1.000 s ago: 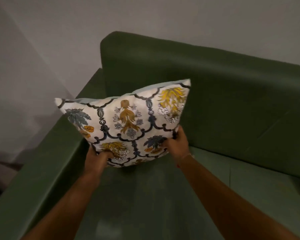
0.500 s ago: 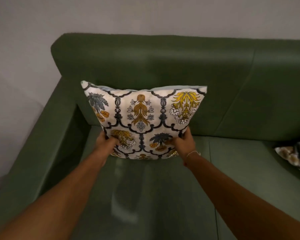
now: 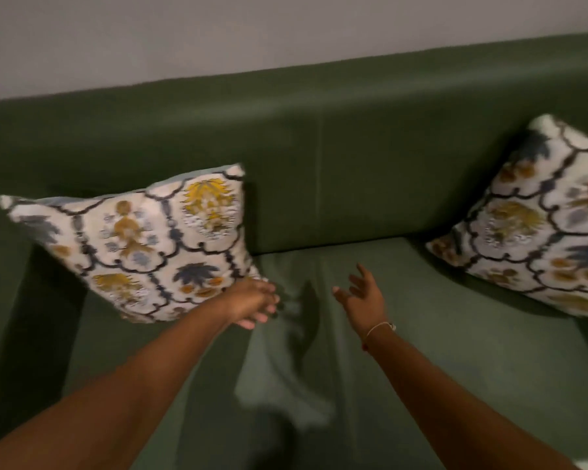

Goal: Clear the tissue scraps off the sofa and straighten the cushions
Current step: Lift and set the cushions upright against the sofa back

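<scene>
A white cushion with blue and yellow flower print (image 3: 143, 245) leans upright in the left corner of the green sofa (image 3: 319, 184). A second cushion of the same print (image 3: 543, 222) leans tilted against the backrest at the right. My left hand (image 3: 253, 303) hovers just past the left cushion's lower right corner, fingers loose and holding nothing. My right hand (image 3: 362, 295) is over the middle of the seat with fingers spread, holding nothing. No tissue scraps show on the seat.
The sofa's left armrest (image 3: 4, 300) runs down the left side. A plain grey wall (image 3: 218, 35) stands behind the backrest. A pale patch of light (image 3: 279, 378) lies on the seat between my arms.
Both hands have let go of the left cushion, which now leans in the corner. My view has swung right, bringing the right cushion into sight, and my hands have moved right.
</scene>
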Demonstrator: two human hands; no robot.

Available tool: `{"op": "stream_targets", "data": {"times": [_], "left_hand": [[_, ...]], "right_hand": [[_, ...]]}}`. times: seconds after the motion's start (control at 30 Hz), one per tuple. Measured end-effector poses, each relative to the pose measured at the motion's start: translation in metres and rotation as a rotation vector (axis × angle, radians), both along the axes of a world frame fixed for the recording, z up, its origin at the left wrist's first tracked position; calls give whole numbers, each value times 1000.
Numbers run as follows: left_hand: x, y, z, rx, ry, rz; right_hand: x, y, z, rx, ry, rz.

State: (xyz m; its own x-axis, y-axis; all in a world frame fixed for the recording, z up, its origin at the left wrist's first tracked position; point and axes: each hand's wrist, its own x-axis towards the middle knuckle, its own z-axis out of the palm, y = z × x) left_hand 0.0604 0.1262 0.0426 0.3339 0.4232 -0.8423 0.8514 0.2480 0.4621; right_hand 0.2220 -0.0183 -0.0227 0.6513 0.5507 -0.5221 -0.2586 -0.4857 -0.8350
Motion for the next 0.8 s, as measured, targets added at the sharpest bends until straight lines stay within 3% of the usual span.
{"op": "stream_targets", "data": {"times": [0.17, 0.37, 0.5, 0.63, 0.8], "left_hand": [[167, -92, -24, 128, -231, -15], [340, -147, -26, 150, -325, -53], [419, -148, -22, 200, -300, -73], [461, -157, -25, 227, -294, -72], [460, -185, -20, 193, -387, 172]], "right_hand": [[128, -108, -2, -72, -131, -327], [278, -220, 12, -133, -320, -689], [350, -260, 20, -130, -144, -794], [380, -274, 19, -26, -76, -761], [387, -273, 22, 47, 100, -669]]}}
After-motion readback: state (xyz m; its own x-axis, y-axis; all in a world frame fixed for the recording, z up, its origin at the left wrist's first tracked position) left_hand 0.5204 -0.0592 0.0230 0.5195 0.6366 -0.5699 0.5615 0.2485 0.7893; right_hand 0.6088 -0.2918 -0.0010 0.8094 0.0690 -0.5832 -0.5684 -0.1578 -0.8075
